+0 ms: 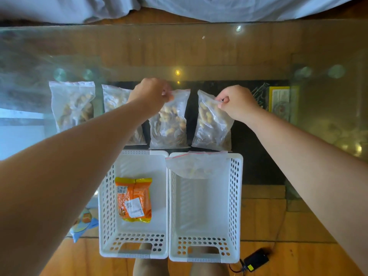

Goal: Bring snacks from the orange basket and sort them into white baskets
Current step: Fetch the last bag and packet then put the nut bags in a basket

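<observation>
- Left hand [150, 92]: pinches the top edge of a clear peanut bag [169, 124], third in the row on the glass table [199, 52].
- Right hand [237, 102]: pinches the upper edge of the fourth peanut bag [211, 126], tilted.
- Two further peanut bags [72, 105] lie to the left.
- Left white basket [106, 206]: holds one orange snack packet [134, 199].
- Right white basket [235, 196]: one clear bag [196, 166] draped over its far rim.
- Orange basket: out of view.

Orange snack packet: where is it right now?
In the head view, the orange packet lies flat on the floor of the left white basket, toward its left wall. The right basket beside it holds a clear bag at its far end.
</observation>
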